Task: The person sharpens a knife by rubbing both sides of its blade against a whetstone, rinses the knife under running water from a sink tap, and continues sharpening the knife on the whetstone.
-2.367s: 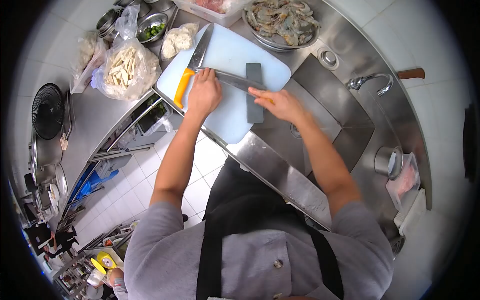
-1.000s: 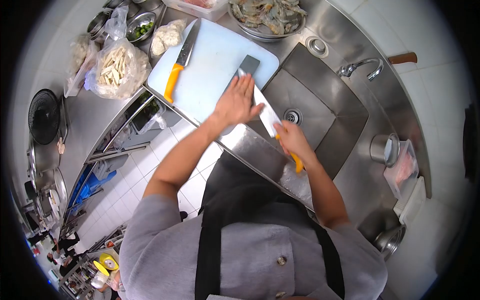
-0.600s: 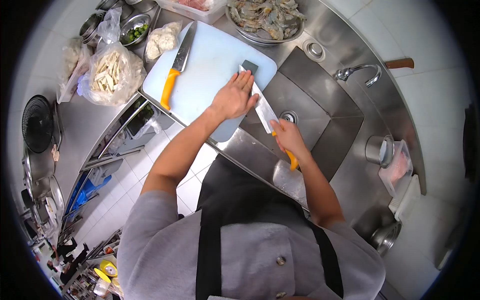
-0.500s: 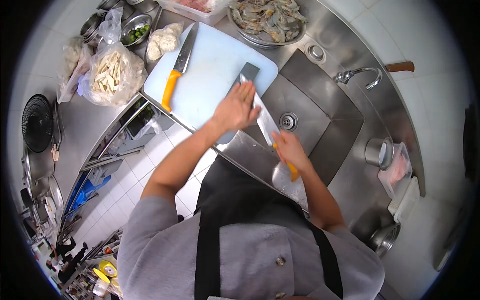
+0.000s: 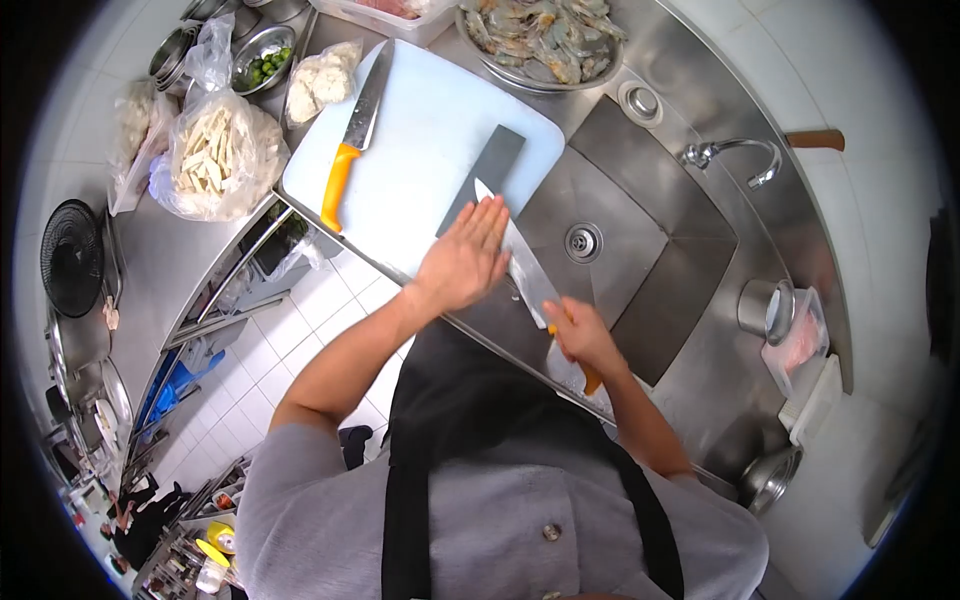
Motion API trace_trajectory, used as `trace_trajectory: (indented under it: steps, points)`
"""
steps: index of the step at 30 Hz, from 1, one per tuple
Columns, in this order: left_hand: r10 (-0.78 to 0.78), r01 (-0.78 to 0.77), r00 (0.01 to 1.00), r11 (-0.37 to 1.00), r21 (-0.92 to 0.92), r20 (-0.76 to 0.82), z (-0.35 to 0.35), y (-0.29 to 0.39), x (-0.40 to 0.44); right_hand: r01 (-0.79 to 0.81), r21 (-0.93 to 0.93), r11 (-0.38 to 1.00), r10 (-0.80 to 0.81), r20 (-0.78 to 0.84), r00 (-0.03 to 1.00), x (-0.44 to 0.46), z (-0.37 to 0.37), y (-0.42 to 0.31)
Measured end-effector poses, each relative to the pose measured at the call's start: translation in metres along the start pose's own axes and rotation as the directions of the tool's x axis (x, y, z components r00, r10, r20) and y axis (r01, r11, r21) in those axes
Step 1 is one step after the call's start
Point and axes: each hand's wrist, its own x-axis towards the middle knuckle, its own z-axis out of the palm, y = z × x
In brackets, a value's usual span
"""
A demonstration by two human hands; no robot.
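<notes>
My right hand (image 5: 588,335) is closed round the yellow handle of a wide-bladed knife (image 5: 530,275). The blade slants up and left over a dark grey sharpening stone (image 5: 499,157), which lies on the white cutting board (image 5: 430,115). My left hand (image 5: 462,255) lies on the blade near its tip with fingers stretched out, hiding part of the blade and the stone's lower end. A second knife (image 5: 342,180) with a yellow handle rests at the board's left side, untouched.
A bowl of shrimp (image 5: 545,45) stands behind the board, and a sink (image 5: 625,260) with a faucet (image 5: 740,152) lies to the right. Bags of pale strips (image 5: 212,150) and pale chunks (image 5: 322,82) sit at the left, near a bowl of green pieces (image 5: 263,62).
The knife first lay across the stone, pointing left; it has turned and slid down toward me. My left hand moved off the second knife's side onto the blade. My right hand came lower.
</notes>
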Motion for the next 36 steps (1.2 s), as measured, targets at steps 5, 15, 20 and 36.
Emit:
trace_trajectory:
  steps: [5, 15, 20, 36]
  points:
    - [-0.007, 0.018, 0.998, 0.986, 0.165, -0.063, 0.003, -0.092, 0.07, 0.014, -0.025, 1.0, -0.015, -0.073, 0.997, 0.089, 0.0, -0.041]
    - [0.0, -0.003, 1.0, 0.982, 0.19, 0.019, -0.01, -0.052, 0.03, 0.127, -0.184, 0.975, -0.148, -0.107, 0.983, 0.05, 0.018, -0.005]
    - [0.038, -0.035, 0.999, 0.979, 0.2, -0.014, -0.011, -0.091, 0.06, -0.17, 0.077, 0.982, 0.17, 0.015, 0.985, 0.081, 0.004, -0.056]
    - [0.062, -0.06, 0.998, 0.968, 0.242, -0.003, -0.025, -0.149, 0.111, -0.092, -0.022, 0.996, 0.09, -0.06, 0.994, 0.163, -0.008, -0.097]
